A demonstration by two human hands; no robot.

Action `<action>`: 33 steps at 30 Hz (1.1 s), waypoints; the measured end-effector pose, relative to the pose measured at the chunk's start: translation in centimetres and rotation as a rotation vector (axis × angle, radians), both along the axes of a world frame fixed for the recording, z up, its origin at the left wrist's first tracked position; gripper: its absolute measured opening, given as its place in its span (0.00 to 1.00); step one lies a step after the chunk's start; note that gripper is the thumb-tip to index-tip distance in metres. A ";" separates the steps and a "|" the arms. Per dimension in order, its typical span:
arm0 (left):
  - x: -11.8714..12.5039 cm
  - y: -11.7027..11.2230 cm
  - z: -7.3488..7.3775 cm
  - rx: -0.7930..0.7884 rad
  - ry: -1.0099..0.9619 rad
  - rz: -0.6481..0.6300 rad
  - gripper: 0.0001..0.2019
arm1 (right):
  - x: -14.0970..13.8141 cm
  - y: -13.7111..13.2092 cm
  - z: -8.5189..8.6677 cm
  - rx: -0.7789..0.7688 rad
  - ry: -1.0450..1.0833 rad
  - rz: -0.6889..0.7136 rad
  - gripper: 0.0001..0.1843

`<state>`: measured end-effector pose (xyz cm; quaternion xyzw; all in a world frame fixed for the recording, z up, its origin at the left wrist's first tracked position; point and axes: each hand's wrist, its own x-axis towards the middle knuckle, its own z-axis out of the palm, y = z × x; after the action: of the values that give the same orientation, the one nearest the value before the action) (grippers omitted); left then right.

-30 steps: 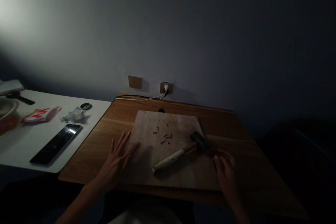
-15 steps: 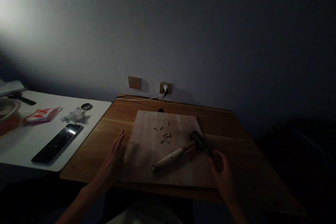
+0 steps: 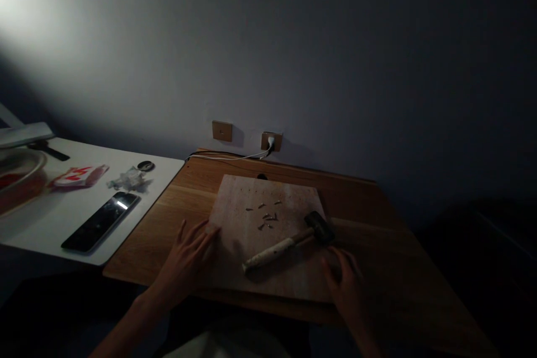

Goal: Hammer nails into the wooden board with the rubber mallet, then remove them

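Observation:
A pale wooden board (image 3: 235, 235) lies on the brown table. Several small screws or nails (image 3: 268, 216) are scattered on its upper middle, too small to tell which. A hammer (image 3: 272, 251) rests across the lower right of the board, its dark head (image 3: 319, 227) near the right edge and its whitish-wrapped handle pointing lower left. At the board's left edge, my left hand (image 3: 188, 257) is open, fingers spread, fingertips at the edge. My right hand (image 3: 344, 279) is beside the lower right edge, just below the hammer head, fingers apart and seemingly holding nothing; shadow dims it.
To the left, a white table (image 3: 168, 170) carries a smartphone (image 3: 100, 222), a crumpled clear plastic bag (image 3: 131, 180), a small dark round object (image 3: 146, 166), a red-and-white packet (image 3: 81, 176) and a large bowl (image 3: 39, 165). White cables run to a wall socket (image 3: 272, 141).
My left hand has come in to the board's left edge and its fingers have spread. My right hand has shifted slightly left and down. One screw that looked upright now looks tipped over.

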<state>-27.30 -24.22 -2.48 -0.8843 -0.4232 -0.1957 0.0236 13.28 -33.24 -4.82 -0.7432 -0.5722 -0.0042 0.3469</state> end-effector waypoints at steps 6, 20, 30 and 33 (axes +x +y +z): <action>-2.7 1.5 1.0 0.003 0.004 0.178 0.21 | -4.5 1.2 1.1 -0.032 0.014 0.143 0.19; -10.1 4.5 1.4 0.040 0.083 0.409 0.22 | -11.8 3.9 3.4 -0.075 0.085 0.493 0.14; -10.1 4.7 1.1 0.022 -0.026 0.419 0.24 | -11.0 4.1 2.0 -0.031 -0.057 0.528 0.18; -9.3 4.6 1.4 -0.014 -0.021 0.458 0.27 | -11.0 4.0 2.2 -0.041 -0.141 0.538 0.18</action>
<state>-36.65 -19.66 -1.05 -0.7633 -0.6144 -0.1916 0.0566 2.25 -29.19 -2.58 -0.5694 -0.7715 0.0479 0.2798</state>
